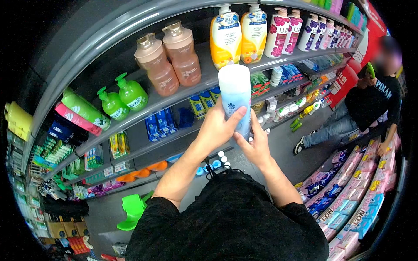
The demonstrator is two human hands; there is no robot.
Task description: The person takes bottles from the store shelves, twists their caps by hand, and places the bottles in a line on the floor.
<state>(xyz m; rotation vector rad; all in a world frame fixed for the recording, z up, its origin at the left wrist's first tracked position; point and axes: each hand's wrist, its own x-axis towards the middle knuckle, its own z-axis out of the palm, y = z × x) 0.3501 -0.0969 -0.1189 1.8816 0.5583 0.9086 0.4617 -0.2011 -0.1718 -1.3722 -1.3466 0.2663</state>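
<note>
A tall white and pale blue bottle (235, 87) with a rounded white top and a dark blue flower mark stands roughly upright in front of my chest. My left hand (220, 127) wraps around its left side, the thumb lying across the front. On the lower right, my right hand (256, 145) closes around the base with its thumb pressed to the front. Just behind the bottle runs the grey shelf edge (198, 89). Yellow and white pump bottles (226, 39) are on the shelf above it.
Pink-brown bottles (183, 54) and green pump bottles (133, 93) line the shelf to the left. A green plastic stool (130, 211) is on the floor. Another person (370, 100) stands at the right, by stacked pink packs (348, 215).
</note>
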